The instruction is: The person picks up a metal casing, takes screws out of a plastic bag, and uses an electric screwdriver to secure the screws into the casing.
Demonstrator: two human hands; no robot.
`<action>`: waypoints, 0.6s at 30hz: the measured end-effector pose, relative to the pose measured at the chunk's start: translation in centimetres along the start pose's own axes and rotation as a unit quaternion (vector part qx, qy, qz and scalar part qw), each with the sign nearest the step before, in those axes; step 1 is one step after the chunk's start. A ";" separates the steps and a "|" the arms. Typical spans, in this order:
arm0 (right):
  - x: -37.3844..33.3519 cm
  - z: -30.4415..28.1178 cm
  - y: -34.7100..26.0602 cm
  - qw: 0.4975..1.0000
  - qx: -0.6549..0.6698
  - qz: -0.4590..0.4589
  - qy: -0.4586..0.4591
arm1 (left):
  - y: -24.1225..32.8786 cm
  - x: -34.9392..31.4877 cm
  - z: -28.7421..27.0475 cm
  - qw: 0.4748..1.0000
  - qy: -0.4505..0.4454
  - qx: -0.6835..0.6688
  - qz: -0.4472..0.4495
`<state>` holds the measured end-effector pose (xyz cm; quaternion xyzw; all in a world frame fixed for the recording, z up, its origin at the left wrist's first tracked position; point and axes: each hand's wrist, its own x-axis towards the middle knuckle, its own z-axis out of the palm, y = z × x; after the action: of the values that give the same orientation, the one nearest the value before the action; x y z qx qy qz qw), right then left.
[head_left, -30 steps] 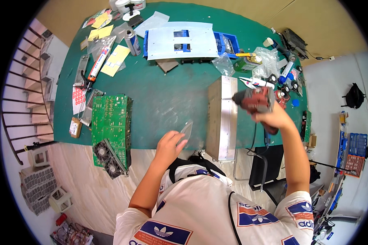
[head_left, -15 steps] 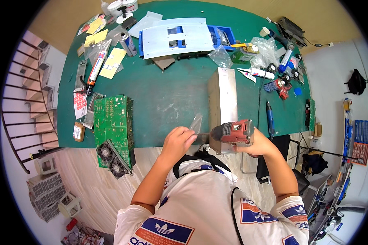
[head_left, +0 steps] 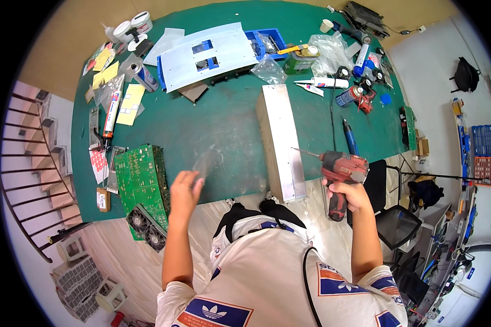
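Observation:
My right hand (head_left: pixel 350 195) is wrapped round the grip of a red and black cordless drill (head_left: pixel 343 168). Its thin bit points left, above the right edge of a long silver metal box (head_left: pixel 282 141). The box lies lengthwise at the table's front edge, apart from both hands. To its left, my left hand (head_left: pixel 185 188) pinches a small clear plastic bag (head_left: pixel 206 162), smeared by motion. Close by that hand is a green circuit board (head_left: pixel 142 177) with two black fans (head_left: pixel 147 222) at its near end, jutting over the table edge.
A white panel (head_left: pixel 213 54) rests across blue bins (head_left: pixel 273 41) at the back of the green table (head_left: pixel 223 125). Spray cans, a sealant gun (head_left: pixel 112 114) and yellow papers lie left. A blue pen-shaped tool (head_left: pixel 349 136), tubes and bottles lie right. A black chair (head_left: pixel 395 218) stands at right.
The drill has moved right, off the metal box, and its bit now shows. My left hand has moved left with the plastic bag, away from the box. The view has shifted slightly.

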<state>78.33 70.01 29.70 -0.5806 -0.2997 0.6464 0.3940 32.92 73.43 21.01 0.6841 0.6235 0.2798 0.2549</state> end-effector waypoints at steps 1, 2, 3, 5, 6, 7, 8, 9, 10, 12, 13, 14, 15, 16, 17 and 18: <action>0.0 -1.2 0.7 0.999 0.035 0.014 0.021 | -1.3 0.5 -0.3 1.000 0.006 0.013 0.012; 0.0 -2.0 1.2 0.996 0.070 0.030 0.038 | -2.4 1.0 -0.9 0.999 0.015 0.036 0.019; -0.1 -3.0 1.9 0.992 0.105 0.047 0.058 | -3.4 1.6 -1.4 0.998 0.022 0.056 0.026; 0.2 -5.1 3.8 0.980 0.159 0.086 0.088 | -5.2 3.4 -2.6 0.992 0.032 0.114 0.038; 0.3 -5.9 4.7 0.973 0.183 0.101 0.098 | -5.7 4.3 -3.0 0.990 0.045 0.127 0.050; 0.4 -6.8 5.7 0.965 0.207 0.116 0.107 | -6.3 5.1 -3.1 0.983 0.059 0.163 0.059; 0.6 -7.7 6.9 0.958 0.230 0.130 0.115 | -6.7 5.5 -3.0 0.976 0.062 0.195 0.070; 0.9 -8.6 8.3 0.949 0.253 0.144 0.123 | -7.0 5.7 -2.6 0.968 0.066 0.227 0.083; 1.2 -9.6 9.6 0.940 0.275 0.157 0.130 | -7.9 5.6 -1.9 0.964 0.048 0.244 0.093; 2.2 -12.4 13.1 0.920 0.310 0.199 0.136 | -10.3 4.2 0.7 0.955 0.008 0.278 0.105; 2.7 -13.4 14.2 0.909 0.328 0.218 0.138 | -10.1 2.8 2.1 0.946 -0.010 0.306 0.103; 3.0 -13.8 14.5 0.907 0.328 0.217 0.149 | -9.5 1.4 3.6 0.954 -0.026 0.283 0.092; 3.6 -14.1 14.8 0.911 0.324 0.214 0.141 | -8.6 -0.2 5.1 0.961 -0.043 0.260 0.079; 4.4 -14.6 15.1 0.914 0.320 0.210 0.131 | -7.8 -1.8 6.5 0.968 -0.056 0.234 0.067; 5.6 -15.0 15.4 0.918 0.316 0.210 0.119 | -7.1 -3.8 7.8 0.974 -0.069 0.210 0.051; 7.0 -15.3 15.5 0.927 0.290 0.215 0.098 | -6.9 -6.1 9.4 0.980 -0.092 0.178 0.020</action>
<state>90.86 67.01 10.77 -0.5518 0.0727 0.7144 0.4242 34.18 68.03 9.10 0.7535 0.6235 0.1052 0.1800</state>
